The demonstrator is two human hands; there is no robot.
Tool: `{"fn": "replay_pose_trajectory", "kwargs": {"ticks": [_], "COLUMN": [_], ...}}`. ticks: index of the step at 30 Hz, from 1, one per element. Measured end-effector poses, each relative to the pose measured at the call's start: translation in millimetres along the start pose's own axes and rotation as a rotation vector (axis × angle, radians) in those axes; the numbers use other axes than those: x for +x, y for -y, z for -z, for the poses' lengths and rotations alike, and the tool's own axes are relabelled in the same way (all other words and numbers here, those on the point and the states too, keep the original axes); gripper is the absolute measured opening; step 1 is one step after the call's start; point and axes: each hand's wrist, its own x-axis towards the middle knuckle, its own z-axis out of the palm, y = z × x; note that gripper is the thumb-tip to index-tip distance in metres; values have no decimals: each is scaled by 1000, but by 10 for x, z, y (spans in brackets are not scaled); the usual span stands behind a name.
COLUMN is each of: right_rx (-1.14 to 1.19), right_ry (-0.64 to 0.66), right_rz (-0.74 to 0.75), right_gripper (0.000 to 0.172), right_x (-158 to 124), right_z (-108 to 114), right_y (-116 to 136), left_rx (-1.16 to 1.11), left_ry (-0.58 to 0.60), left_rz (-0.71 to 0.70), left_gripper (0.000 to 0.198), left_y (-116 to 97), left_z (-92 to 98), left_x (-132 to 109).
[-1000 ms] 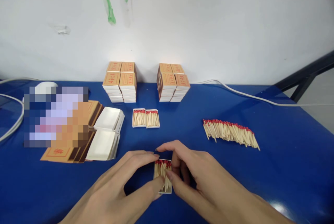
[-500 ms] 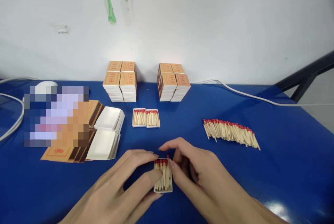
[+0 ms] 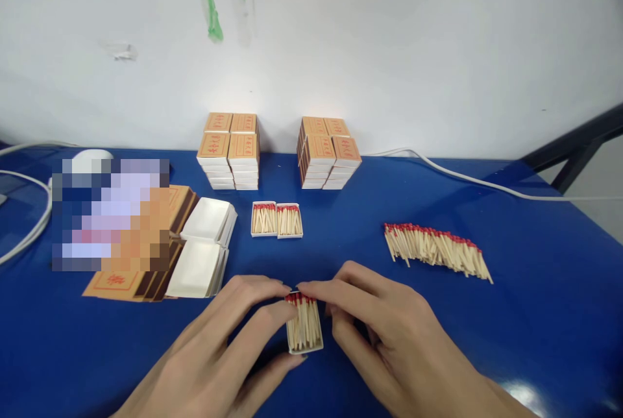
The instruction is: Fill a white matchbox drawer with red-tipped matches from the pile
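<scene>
Filled tray held at near side of blue surface

Your left hand (image 3: pixel 209 343) gripped the small white tray (image 3: pixel 311 349) end to end: thumb at its near end, fingertips at its far end, one finger laid across the matches (image 3: pixel 305 324) inside. Your right hand (image 3: pixel 389 324) was half curled, its index fingertip at the tray's far rim, just beside the left fingertips; could not tell whether its folded fingers pinched anything. Tray lay near the middle of the near side of the blue surface (image 3: pixel 345 243), slightly turned, match heads toward the far edge.

Just beyond your hands, two match-filled trays (image 3: pixel 289 235) sat side by side, touching, red heads also toward the far edge. To their left stood two piles of white trays (image 3: pixel 195 269), open side up, one nearer you than the other. Left of these, flat orange-and-brown sleeves (image 3: pixel 114 282) overlapped, partly hidden by a pixelated patch.

Toward the right edge, loose matches (image 3: pixel 435 249) lay in a slanting row, heads toward the far edge.

Along the far edge stood two blocks of matchboxes, the left block (image 3: pixel 214 145) and the right block (image 3: pixel 320 147), a gap between them. A white cable (image 3: pixel 462 178) ran from behind the right block past the right edge. A white rounded object (image 3: pixel 92 159) sat near the far left corner.
</scene>
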Motion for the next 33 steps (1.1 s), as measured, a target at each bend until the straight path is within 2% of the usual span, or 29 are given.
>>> {"fn": "replay_pose_trajectory", "kwargs": {"ticks": [6,10,14,17,20,22,24,28,30,33], "right_rx": [-17,-30,-18,-68,-120,-123,-100,-66,-60,-52], "right_ry": [-60,-106,-40,-1,47,63,83,191,229,187], "right_rz": [44,-3,-29,4,30,22,-5,-37,-44,-30], "right_gripper": [39,37,39,51,69,74,68,40,28,26], "right_x": [0,1,-4,-31,-51,-44,-20,33,47,51], "right_z": [-3,-9,-2,-36,-110,-140,-122,27,98,152], "right_y": [-34,9,59,55,17,-4,-3,55,85,87], "left_rx": [14,9,-9,-40,-82,-111,-134,-148,-159,-185], "left_ry": [-14,-12,5,9,48,70,79,73,35,13], "left_rz": [-15,-3,50,84,144,164,167,175,171,188], "left_gripper": [35,34,37,48,49,52,58,62,59,42], "left_y": [-1,-3,0,2,14,28,42,29,-1,-53], "left_z": [-12,-7,18,39,52,47,32,9,24,74], "left_x": [-12,-8,-6,0,-1,-13,-31,-27,10,82]}}
